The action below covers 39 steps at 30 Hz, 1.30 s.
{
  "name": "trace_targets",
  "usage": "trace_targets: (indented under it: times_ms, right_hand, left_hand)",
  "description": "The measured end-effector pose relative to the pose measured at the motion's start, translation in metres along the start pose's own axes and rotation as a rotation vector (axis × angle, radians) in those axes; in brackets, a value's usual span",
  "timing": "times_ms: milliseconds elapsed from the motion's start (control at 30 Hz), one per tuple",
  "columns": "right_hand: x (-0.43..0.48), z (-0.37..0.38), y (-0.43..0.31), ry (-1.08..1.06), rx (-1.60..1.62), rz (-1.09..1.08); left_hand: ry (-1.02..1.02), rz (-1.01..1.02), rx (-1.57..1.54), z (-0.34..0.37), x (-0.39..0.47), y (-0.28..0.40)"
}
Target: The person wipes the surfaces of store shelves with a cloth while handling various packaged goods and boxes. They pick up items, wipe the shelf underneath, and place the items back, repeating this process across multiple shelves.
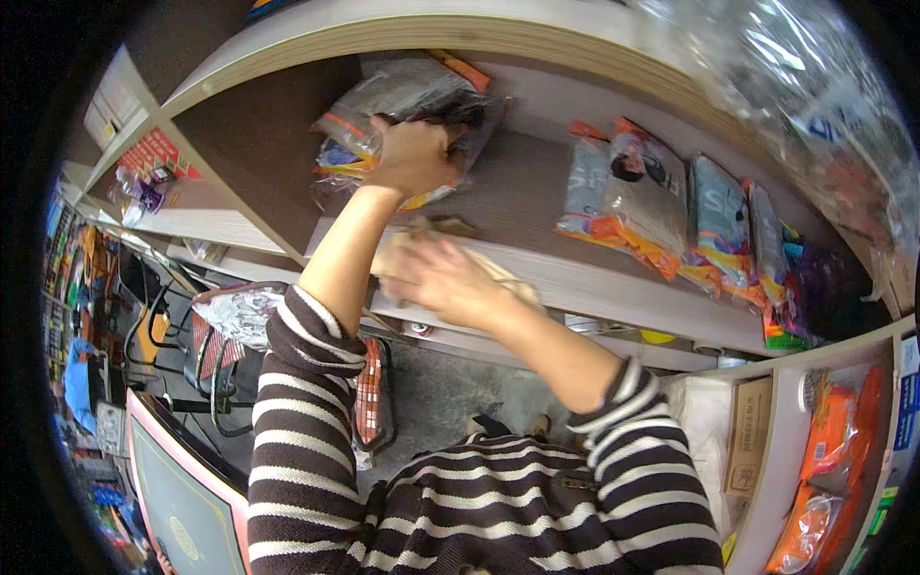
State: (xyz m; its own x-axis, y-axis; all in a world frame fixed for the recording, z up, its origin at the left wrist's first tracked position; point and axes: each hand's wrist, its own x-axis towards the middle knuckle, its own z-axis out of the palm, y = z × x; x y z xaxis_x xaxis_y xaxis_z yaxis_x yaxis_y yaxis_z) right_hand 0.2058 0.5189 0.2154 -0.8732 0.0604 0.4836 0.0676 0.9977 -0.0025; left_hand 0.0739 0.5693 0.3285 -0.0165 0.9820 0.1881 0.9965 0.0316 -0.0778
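My left hand [417,158] is on a bunch of clear plastic packages [402,90] with orange edges, at the left of a wooden shelf [517,172]. Its fingertips are partly hidden against the dark contents. Closer to me, my right hand [449,280] presses a beige cloth [514,280] onto the shelf's front edge. That hand is blurred, and the cloth sticks out on both sides of it. Farther right on the same board, several grey and orange plastic packages [647,194] lean against the back panel.
Large clear plastic wrapping [805,93] hangs at upper right. A vertical divider [223,194] bounds the shelf on the left. Below are chairs [215,352], a pink-edged table [190,496] and the concrete floor [445,381]. A cardboard box [747,438] and orange packages [826,431] stand at lower right.
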Motion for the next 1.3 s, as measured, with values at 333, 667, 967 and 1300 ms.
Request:
trace_targets:
  times_ms: [333, 667, 967, 1300]
  right_hand:
    - [-0.076, -0.037, 0.002, 0.07, -0.142, 0.059]
    - [-0.304, -0.153, 0.011, 0.022, -0.35, 0.473]
    - [-0.323, -0.16, 0.013, 0.107, -0.257, 0.559]
    - [-0.145, -0.149, 0.004, 0.388, 0.019, -0.074]
  left_hand:
    - [-0.305, -0.071, 0.264, -0.008, -0.007, 0.048]
    - [0.016, 0.0, 0.32, 0.057, -0.031, 0.079]
    - [0.506, -0.365, -1.45, 0.003, -0.062, 0.035]
    - [0.446, -0.657, -2.448, 0.067, -0.204, 0.107]
